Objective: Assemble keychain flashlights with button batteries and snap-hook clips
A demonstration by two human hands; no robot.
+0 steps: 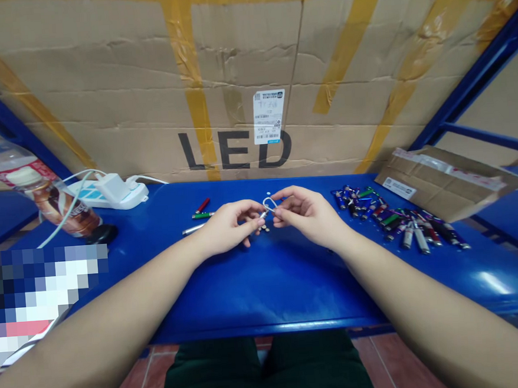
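Observation:
Above the middle of the blue tabletop, my two hands meet at a small silver carabiner clip (pixel 267 200). My left hand (pixel 226 229) is closed, its thumb and fingers pinching a small silver metal end piece (pixel 263 215) joined to the clip. My right hand (pixel 309 214) pinches the clip's other side between thumb and fingers. Just below the fingertips lie several tiny button-shaped pieces (pixel 265 229). Beside my left hand are a red tube (pixel 203 205), a green tube (pixel 201 215) and a silver tube (pixel 192 229), the last partly hidden by the hand.
Many coloured mini flashlights with clips (pixel 394 220) are heaped at the right, before an open cardboard box (pixel 439 181). A white power strip (pixel 130 194) and bottles (pixel 59 202) stand left. A large carton (pixel 232 60) backs the blue table (pixel 266 294); blue posts flank it.

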